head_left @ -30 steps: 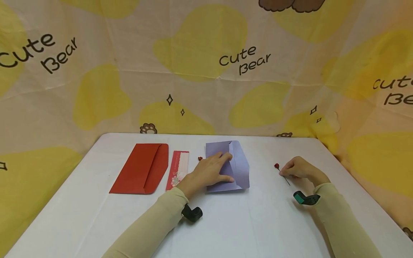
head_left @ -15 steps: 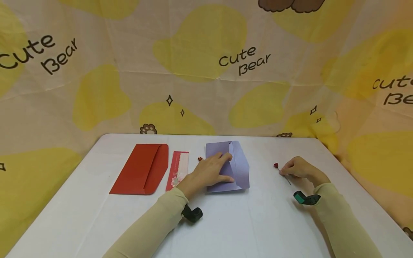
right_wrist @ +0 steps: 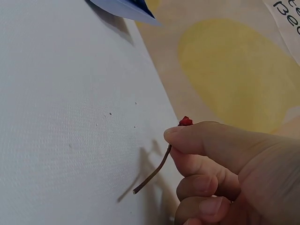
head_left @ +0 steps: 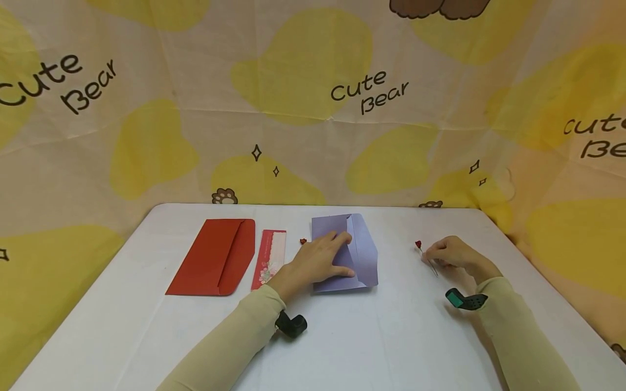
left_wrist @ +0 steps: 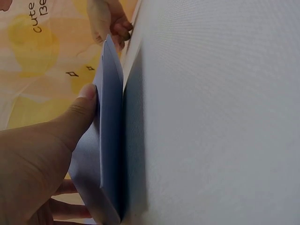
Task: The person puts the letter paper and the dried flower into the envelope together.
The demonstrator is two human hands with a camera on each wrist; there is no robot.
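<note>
My left hand (head_left: 315, 260) lies over the lavender envelope (head_left: 365, 250), fingers and thumb spread across its front. From the left wrist, the thumb (left_wrist: 83, 110) presses the envelope's face (left_wrist: 89, 159), and the envelope's near edge stands a little up from the table with a shadow under it. To the right, my right hand (head_left: 455, 253) pinches a small dried red rose (head_left: 418, 245) by its thin stem between thumb and forefinger. The right wrist view shows the brown stem (right_wrist: 153, 176) hanging below the pinch, with the red bloom (right_wrist: 185, 121) peeking out above the thumb.
A red envelope (head_left: 210, 258) lies at the left of the white table (head_left: 391, 347). Between the envelopes are a pink floral card (head_left: 270, 255) and another small red bloom (head_left: 303, 241), partly behind the left hand. Tiny dark specks (right_wrist: 110, 113) dot the tabletop.
The rose in my right hand has tilted and shifted slightly, its bloom rising a little in the head view. My left hand and the envelope hold still.
</note>
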